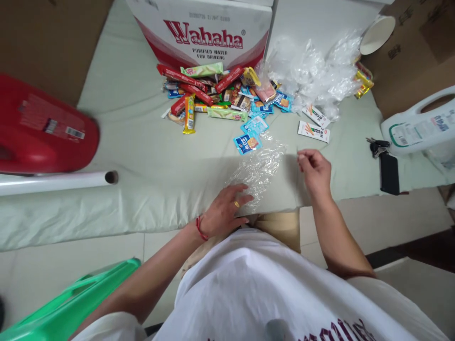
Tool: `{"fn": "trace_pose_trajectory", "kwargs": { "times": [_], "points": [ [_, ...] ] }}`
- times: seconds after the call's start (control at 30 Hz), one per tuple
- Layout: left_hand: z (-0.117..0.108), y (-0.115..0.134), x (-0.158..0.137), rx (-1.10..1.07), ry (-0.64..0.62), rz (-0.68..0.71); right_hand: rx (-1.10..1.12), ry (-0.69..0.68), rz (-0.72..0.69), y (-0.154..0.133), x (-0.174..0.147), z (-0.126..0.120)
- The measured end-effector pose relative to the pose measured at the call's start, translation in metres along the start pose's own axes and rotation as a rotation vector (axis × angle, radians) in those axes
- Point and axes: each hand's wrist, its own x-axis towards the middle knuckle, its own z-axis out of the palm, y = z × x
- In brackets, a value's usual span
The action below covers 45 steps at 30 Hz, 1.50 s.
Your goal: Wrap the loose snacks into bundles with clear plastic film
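Note:
A crumpled clear plastic film (261, 166) lies near the table's front edge. My left hand (225, 208) is open over its near end, fingers spread, some touching it. To the film's right, my right hand (315, 173) is closed in a pinch; whatever its fingertips hold is too small to make out. Just beyond the film are a blue snack packet (247, 143) and a light blue packet (255, 125). Two white snack sachets (313, 131) lie beyond my right hand. Farther back is a pile of wrapped snacks (213, 92), in red, green, yellow and blue wrappers.
A Wahaha water carton (209, 33) stands behind the snacks, with bunched clear plastic bags (313, 71) to its right. At left are a red jug (46, 128) and a white tube (57, 182). A white bottle (419, 123), keys (377, 147) and a black case (389, 173) sit at right.

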Motion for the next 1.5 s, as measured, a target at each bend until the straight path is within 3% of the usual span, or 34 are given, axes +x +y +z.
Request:
{"fn": "trace_pose_trajectory", "kwargs": {
  "times": [0.23, 0.43, 0.53, 0.73, 1.0, 1.5],
  "points": [
    [-0.006, 0.01, 0.016, -0.227, 0.039, -0.276, 0.26, 0.005, 0.406, 0.019, -0.094, -0.006],
    [0.002, 0.018, 0.03, -0.229, 0.075, -0.458, 0.448, -0.369, 0.69, 0.001, -0.122, 0.019],
    [0.007, 0.023, 0.036, -0.308, 0.096, -0.509, 0.553, -0.465, 0.775, -0.003, -0.122, 0.033],
    [0.017, 0.028, 0.044, -0.458, 0.17, -0.538, 0.74, -0.416, 0.729, -0.007, -0.111, 0.045],
    [0.027, 0.033, 0.053, -0.586, 0.207, -0.585, 0.798, -0.368, 0.658, -0.003, -0.105, 0.05],
    [0.034, 0.031, 0.057, -0.533, 0.199, -0.558, 0.735, -0.34, 0.596, -0.002, -0.107, 0.04]
  ]
}}
